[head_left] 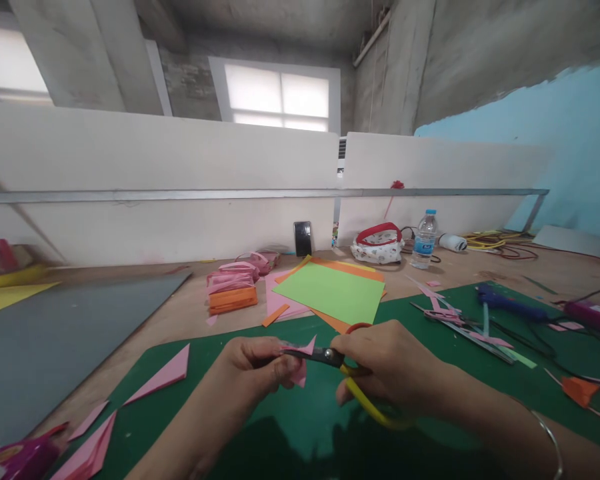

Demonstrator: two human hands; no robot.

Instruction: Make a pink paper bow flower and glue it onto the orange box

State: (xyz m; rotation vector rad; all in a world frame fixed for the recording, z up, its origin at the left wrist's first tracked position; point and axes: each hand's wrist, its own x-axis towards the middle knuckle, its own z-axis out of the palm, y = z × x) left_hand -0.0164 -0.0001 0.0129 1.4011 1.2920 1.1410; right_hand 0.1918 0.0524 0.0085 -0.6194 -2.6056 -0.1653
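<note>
Lower left corner of the frame: a pink tube (23, 459) lies at the edge of the green cutting mat (205, 413), with long pink paper triangles (160, 377) scattered on the mat near it. Above them, a grey board (55, 340) lies flat on the wooden table, a yellow sheet (5, 297) just beyond it. Centre left, behind the mat: a heap of pink strips (233, 275) on top of an orange stack (233, 300). Bottom centre: the left hand (253, 370), fingers pinched together on a small pink scrap (303, 348), holds it above the mat. The scissors (325, 355) meet the scrap from the right, dark blades nearly together on the paper. The right hand (385, 367) is clamped on them, fingers through the red and yellow handles. A bangle (550, 440) sits on that wrist. Behind the hands, a light green sheet (333, 292) rests on orange paper. Further back, against the white partition: a phone (303, 238) standing, a pouch (377, 245), a water bottle (424, 240). Right side of the mat: a ruler (475, 333) among pink offcuts and a blue glue gun (510, 303).
</note>
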